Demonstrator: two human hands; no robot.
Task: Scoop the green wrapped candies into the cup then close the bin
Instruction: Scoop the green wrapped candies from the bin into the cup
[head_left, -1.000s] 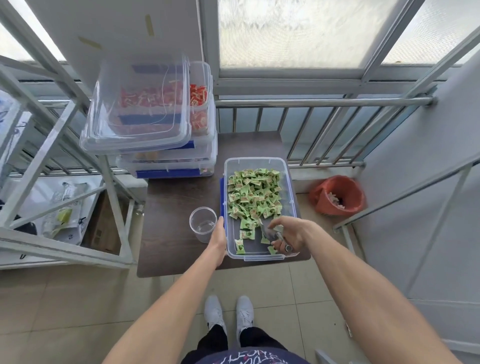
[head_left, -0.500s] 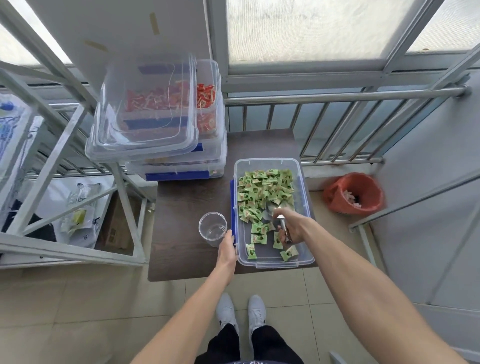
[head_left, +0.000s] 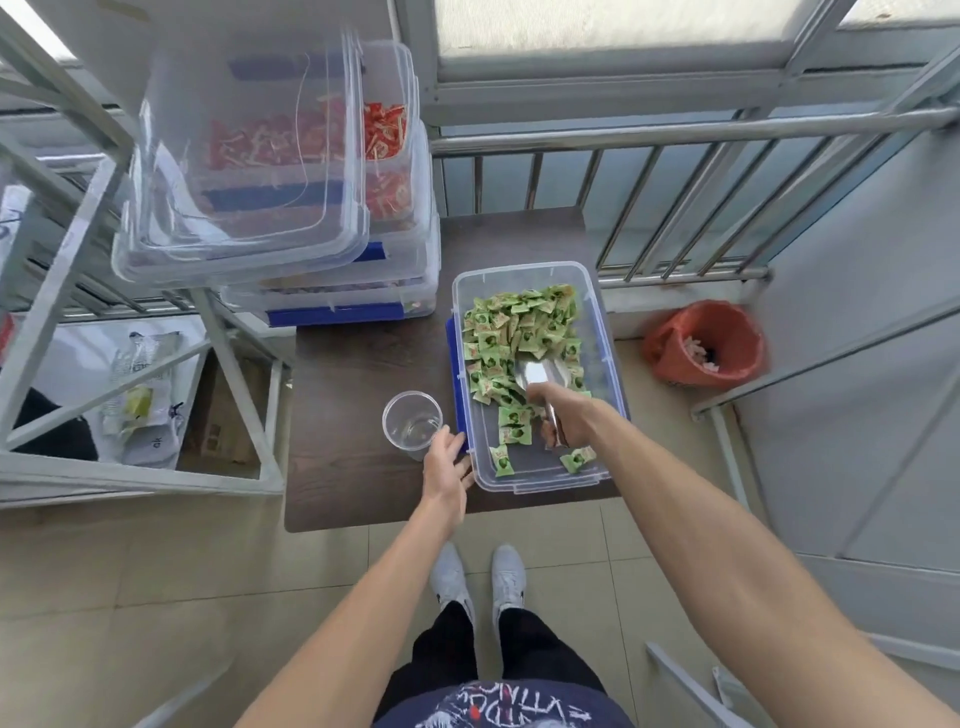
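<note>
Nothing has reached the clear plastic cup yet; it stands empty on the dark brown counter, just left of the open clear plastic bin. My right hand has its grip closed around the handle of a shiny metal scoop, whose bowl is pushed into the pile of green wrapped candies at the bin's far end. My left hand rests with a loose, empty grip at the bin's near-left corner beside the cup. Scooping, pouring and closing all remain.
</note>
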